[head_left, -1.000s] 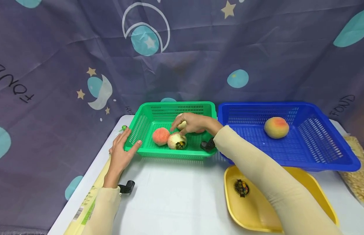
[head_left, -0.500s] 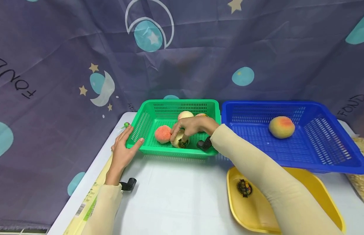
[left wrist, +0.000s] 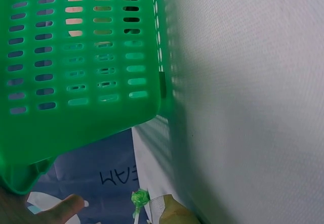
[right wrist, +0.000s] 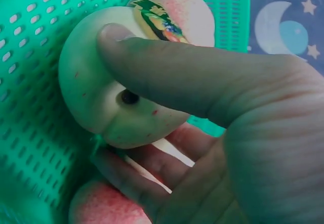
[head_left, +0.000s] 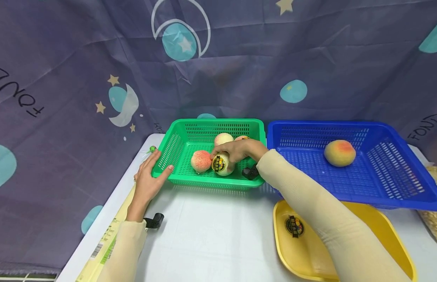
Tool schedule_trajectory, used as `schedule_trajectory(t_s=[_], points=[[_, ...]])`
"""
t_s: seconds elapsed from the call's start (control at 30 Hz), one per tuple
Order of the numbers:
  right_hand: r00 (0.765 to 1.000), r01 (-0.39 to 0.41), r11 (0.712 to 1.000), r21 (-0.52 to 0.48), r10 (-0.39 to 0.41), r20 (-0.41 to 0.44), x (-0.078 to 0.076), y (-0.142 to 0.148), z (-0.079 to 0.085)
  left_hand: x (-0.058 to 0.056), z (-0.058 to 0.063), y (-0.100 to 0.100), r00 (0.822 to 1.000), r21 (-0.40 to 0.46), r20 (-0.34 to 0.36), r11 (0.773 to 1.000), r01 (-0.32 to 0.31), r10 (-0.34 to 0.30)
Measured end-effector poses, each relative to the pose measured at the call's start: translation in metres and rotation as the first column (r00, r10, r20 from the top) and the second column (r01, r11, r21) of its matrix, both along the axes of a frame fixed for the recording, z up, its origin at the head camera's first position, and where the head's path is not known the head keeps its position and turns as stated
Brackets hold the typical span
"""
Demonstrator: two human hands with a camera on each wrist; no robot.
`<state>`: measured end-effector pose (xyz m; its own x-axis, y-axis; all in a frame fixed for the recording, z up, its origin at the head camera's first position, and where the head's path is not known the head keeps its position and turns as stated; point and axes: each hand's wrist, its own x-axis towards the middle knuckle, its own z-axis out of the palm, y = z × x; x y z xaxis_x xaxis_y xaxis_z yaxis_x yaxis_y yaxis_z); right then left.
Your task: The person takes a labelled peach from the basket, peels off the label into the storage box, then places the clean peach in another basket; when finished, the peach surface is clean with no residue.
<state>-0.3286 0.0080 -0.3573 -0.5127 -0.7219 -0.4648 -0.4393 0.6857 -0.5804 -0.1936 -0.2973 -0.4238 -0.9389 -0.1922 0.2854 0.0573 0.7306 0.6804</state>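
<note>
In the green basket (head_left: pixel 211 181), my right hand (head_left: pixel 239 149) grips a pale peach (head_left: pixel 226 166) with a round black-and-gold sticker. The right wrist view shows my thumb (right wrist: pixel 152 72) across this peach and fingers beneath it. A redder peach (head_left: pixel 201 161) lies against its left side. Behind them sit another pale peach (head_left: pixel 223 138) and a peach partly hidden by my hand (head_left: pixel 241 138). My left hand (head_left: pixel 148 182) rests at the basket's left front corner, fingers along the outside and thumb near the front rim.
Right of the green basket stands a blue basket (head_left: pixel 359 196) holding one yellow-red peach (head_left: pixel 340 153). A yellow tray (head_left: pixel 310 254) with a sticker inside lies in front, under my right forearm. A long yellow package (head_left: pixel 109 239) lies along the table's left edge, near a green-wrapped lollipop (head_left: pixel 152 149).
My right hand has closed round the pale peach and turned it, so its sticker now faces left. The peach and hand have shifted slightly right. My left hand stays at the basket corner.
</note>
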Motion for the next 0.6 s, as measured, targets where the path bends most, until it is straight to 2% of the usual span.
schedule_trajectory(t_s=[0.17, 0.23, 0.4, 0.6], points=[[0.999, -0.026, 0.999, -0.033, 0.026, -0.019, -0.0032, 0.0023, -0.0039, 0.0, -0.0001, -0.0002, 1.0, -0.001, 0.004, 1.0, -0.003, 0.003], [1.0, -0.02, 0.999, -0.047, 0.02, -0.002, -0.0037, 0.003, -0.0048, 0.0, 0.0, -0.0003, 1.0, -0.001, 0.006, 1.0, -0.004, 0.004], [1.0, 0.001, 0.999, -0.035, 0.0, 0.026, -0.0033, 0.0047, -0.0057, -0.0002, 0.0, -0.0002, 1.0, -0.003, 0.017, 1.0, -0.005, 0.005], [1.0, -0.016, 0.999, -0.035, 0.016, 0.017, -0.003, 0.0065, -0.0052, 0.0, 0.0013, 0.0012, 1.0, -0.007, 0.017, 1.0, -0.008, 0.008]])
